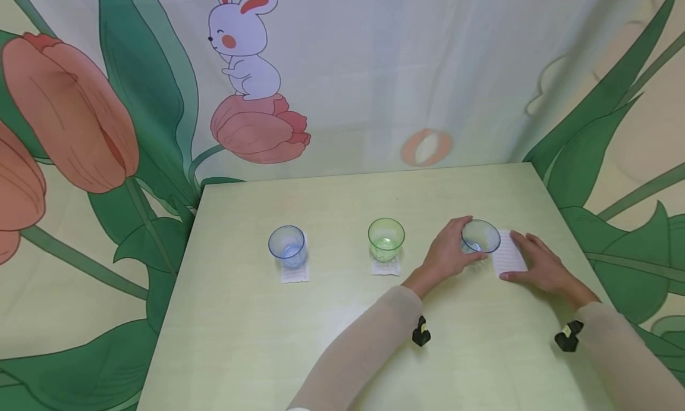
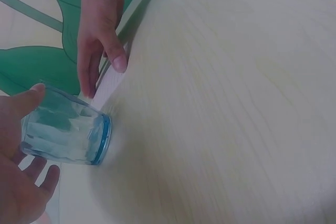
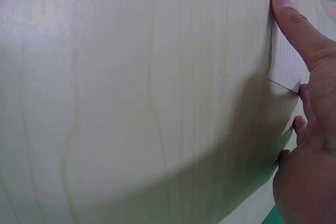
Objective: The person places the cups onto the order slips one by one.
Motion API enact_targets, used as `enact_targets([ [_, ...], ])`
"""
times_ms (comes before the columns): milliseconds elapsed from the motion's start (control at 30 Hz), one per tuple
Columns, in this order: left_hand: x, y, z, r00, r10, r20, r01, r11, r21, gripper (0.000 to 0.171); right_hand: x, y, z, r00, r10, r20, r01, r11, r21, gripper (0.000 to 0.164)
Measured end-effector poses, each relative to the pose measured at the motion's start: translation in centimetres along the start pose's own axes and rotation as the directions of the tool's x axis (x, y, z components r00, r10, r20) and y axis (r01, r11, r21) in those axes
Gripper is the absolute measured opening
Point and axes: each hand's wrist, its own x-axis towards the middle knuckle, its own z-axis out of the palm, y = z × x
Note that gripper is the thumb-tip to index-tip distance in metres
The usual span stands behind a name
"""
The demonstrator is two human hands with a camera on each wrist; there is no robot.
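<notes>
My left hand (image 1: 446,250) grips a clear bluish glass (image 1: 480,238) from its left side, thumb in front and fingers behind. In the left wrist view the glass (image 2: 65,129) appears slightly above the table, though the gap is hard to judge. Just right of it lies a lined slip of paper (image 1: 509,257) on the table. My right hand (image 1: 543,267) rests at the paper's right side, its thumb touching the near edge and its other fingers stretched toward the far edge. The right wrist view shows the extended thumb (image 3: 296,22) on the paper's edge.
A green glass (image 1: 386,239) stands on a paper slip (image 1: 386,269) mid-table. Farther left, a blue glass (image 1: 288,246) stands on another slip (image 1: 295,274). The pale wooden table (image 1: 241,345) meets a printed curtain (image 1: 348,90) at its far edge.
</notes>
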Motion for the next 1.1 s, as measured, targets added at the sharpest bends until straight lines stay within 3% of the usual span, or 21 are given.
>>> enact_targets([
  [433,0.0,-0.3,0.2,0.998,0.054,-0.029,-0.054,0.999,0.007,0.086,-0.4,-0.2,0.5,1.000,0.006,-0.010,-0.006,0.999,0.042,0.126],
  [833,0.3,1.5,0.6,0.994,0.104,-0.033,-0.105,0.993,-0.047,0.086,-0.5,-0.2,0.3,0.999,0.042,0.003,-0.042,0.998,0.050,0.128],
  [1100,0.7,2.3,1.6,0.993,0.110,-0.045,-0.113,0.990,-0.078,0.086,-0.2,-0.4,0.4,1.000,-0.003,-0.031,0.005,0.997,0.072,0.124],
])
